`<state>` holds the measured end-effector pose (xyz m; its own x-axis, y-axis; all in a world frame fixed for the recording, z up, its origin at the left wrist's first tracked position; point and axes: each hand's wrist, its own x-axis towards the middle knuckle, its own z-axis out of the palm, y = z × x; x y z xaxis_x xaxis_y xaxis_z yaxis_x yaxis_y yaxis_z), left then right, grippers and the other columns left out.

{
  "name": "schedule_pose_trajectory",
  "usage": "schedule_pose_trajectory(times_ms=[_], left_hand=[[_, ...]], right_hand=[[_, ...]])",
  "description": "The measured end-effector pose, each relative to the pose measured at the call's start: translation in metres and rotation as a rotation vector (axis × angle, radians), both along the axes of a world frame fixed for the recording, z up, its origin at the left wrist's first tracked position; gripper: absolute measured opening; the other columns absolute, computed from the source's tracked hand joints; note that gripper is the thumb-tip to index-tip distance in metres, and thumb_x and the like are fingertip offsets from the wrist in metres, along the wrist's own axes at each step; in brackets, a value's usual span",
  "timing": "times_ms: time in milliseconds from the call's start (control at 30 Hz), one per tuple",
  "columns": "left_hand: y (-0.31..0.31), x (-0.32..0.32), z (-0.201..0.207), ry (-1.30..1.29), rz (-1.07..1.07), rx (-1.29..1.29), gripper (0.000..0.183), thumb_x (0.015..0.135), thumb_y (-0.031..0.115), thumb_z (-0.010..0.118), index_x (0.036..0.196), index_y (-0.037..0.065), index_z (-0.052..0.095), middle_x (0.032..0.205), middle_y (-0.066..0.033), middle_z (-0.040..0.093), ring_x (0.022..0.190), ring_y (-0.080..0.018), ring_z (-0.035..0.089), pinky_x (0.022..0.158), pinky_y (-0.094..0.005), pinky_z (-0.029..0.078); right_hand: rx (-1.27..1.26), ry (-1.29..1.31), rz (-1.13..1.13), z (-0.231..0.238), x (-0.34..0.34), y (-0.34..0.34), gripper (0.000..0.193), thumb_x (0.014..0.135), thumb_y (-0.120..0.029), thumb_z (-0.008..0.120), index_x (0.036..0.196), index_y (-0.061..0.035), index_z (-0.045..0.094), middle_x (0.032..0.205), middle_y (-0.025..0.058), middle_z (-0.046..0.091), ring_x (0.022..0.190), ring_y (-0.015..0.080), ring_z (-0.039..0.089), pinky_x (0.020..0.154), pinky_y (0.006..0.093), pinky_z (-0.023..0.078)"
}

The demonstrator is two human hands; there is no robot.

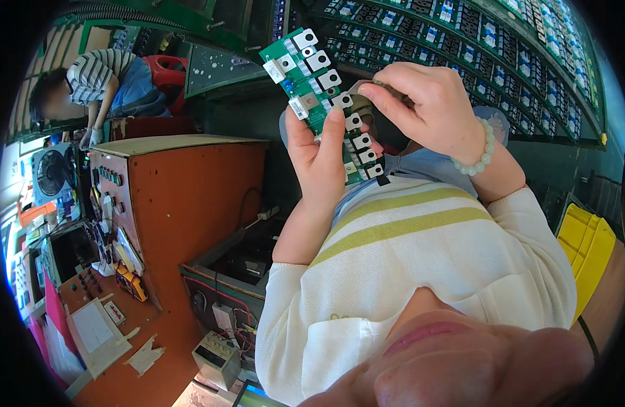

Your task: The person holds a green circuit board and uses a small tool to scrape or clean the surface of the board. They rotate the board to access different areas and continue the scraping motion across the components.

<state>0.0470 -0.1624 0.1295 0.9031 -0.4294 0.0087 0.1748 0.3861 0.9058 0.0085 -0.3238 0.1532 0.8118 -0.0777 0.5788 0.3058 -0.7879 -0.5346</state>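
A long green circuit board (pixel 317 121) is held up in front of my chest. Along its right edge runs a row of black parts with pale, holed tabs, and white blocks sit on its left side. My left hand (pixel 315 153) grips the board's lower half, thumb across its face and fingers behind. My right hand (pixel 431 112), a bead bracelet on its wrist, is closed in a pinch at the board's right edge. Between its fingertips is a thin, pale-tipped piece (pixel 356 87) whose kind I cannot make out. Its tip is close to one of the tabbed parts.
Racks of circuit boards (pixel 455 41) fill the far right. An orange-brown cabinet (pixel 197 197) stands at left, beside a bench with a yellow meter (pixel 130 281). A co-worker (pixel 102 85) sits at far left. A yellow plastic piece (pixel 583 244) is at right.
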Motion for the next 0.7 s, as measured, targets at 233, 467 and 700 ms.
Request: schedule_pose_trajectory(times_ms=[233,467,700], left_hand=[[0.001,-0.001,-0.001,-0.039,0.004,0.010,0.019,0.094,0.009,0.045,0.113,0.006,0.042,0.077,-0.0123,0.060,0.051,-0.0206,0.060,0.045,-0.0306,0.053],[-0.001,-0.004,0.008,0.020,-0.023,-0.016,0.020,0.094,0.009,0.046,0.113,0.006,0.042,0.076,-0.0125,0.060,0.051,-0.0210,0.060,0.045,-0.0312,0.052],[-0.001,-0.006,0.011,0.029,-0.054,-0.036,0.019,0.093,0.010,0.047,0.112,0.007,0.043,0.074,-0.0129,0.061,0.050,-0.0214,0.060,0.045,-0.0330,0.053]], right_hand=[[0.036,-0.026,0.003,0.002,-0.001,0.001,0.020,0.081,-0.024,0.067,0.071,-0.0074,0.063,0.060,0.0056,0.057,0.048,0.0233,0.056,0.042,0.0315,0.042],[-0.010,-0.007,0.005,0.005,-0.004,0.000,0.019,0.081,-0.023,0.068,0.071,-0.0075,0.063,0.060,0.0054,0.058,0.047,0.0224,0.056,0.041,0.0305,0.041],[-0.021,-0.026,-0.015,0.006,-0.006,-0.001,0.020,0.081,-0.024,0.068,0.070,-0.0078,0.063,0.059,0.0051,0.058,0.047,0.0221,0.056,0.041,0.0311,0.042]])
